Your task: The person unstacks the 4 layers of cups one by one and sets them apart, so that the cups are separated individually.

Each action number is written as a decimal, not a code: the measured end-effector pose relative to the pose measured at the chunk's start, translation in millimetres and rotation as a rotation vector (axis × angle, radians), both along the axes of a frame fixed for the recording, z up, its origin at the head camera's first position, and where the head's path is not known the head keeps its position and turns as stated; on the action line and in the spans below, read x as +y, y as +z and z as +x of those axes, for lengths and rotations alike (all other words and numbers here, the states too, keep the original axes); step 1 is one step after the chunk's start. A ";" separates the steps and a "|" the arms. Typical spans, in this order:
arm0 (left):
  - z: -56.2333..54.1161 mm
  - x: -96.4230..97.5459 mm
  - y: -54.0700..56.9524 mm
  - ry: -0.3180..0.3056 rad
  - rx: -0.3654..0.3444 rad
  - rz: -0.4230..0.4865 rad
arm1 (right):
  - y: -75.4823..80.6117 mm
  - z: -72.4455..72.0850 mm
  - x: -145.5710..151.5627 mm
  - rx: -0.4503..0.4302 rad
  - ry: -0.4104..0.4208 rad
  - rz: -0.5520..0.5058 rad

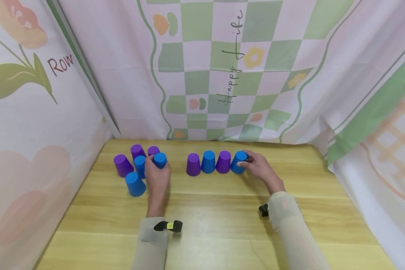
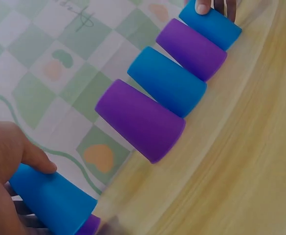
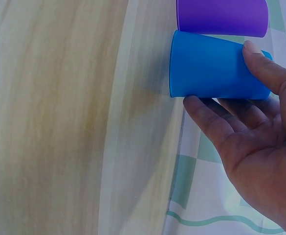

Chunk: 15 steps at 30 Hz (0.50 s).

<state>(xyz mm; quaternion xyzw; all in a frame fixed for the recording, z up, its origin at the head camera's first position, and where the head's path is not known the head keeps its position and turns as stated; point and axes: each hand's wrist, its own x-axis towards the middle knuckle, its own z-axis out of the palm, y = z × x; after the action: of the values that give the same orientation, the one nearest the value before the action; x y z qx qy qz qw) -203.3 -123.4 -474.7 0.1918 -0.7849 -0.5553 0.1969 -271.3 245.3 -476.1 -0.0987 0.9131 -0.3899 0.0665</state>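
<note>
While my left hand curls round a blue cup at the edge of the cluster on the left, my right hand is clamped on another blue cup at the right end of the row. Thumb on one side, fingers on the other, that's a firm hold on the right (the wrist view shows it plainly). Over on the left, my thumb lies across the cup's wall and the cup sits upside down, rim low. Four cups stand in the row on the wooden table: purple cup, blue, purple, then mine, each touching its neighbour. Round my left hand the cluster holds two purple cups at the back, one purple cup to the far left and two more blue ones, the nearest just beside my wrist. Checked cloth hangs behind.
</note>
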 end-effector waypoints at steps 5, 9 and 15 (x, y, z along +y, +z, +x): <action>-0.6 -1.0 -7.3 0.004 -0.028 -0.008 | -0.7 -0.4 0.3 -0.001 -0.005 0.000; -0.7 -0.9 -11.9 0.001 -0.063 0.001 | -1.0 -0.6 0.1 0.004 -0.002 0.001; -0.7 -2.4 -15.1 -0.009 -0.085 0.014 | -0.7 -1.0 -0.3 0.007 -0.005 0.008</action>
<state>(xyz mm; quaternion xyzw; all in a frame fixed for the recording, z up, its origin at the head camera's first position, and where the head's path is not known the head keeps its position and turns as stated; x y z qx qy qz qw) -204.0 -125.8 -489.8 0.2133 -0.7895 -0.5530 0.1595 -272.3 245.1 -476.8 -0.0977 0.9151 -0.3862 0.0627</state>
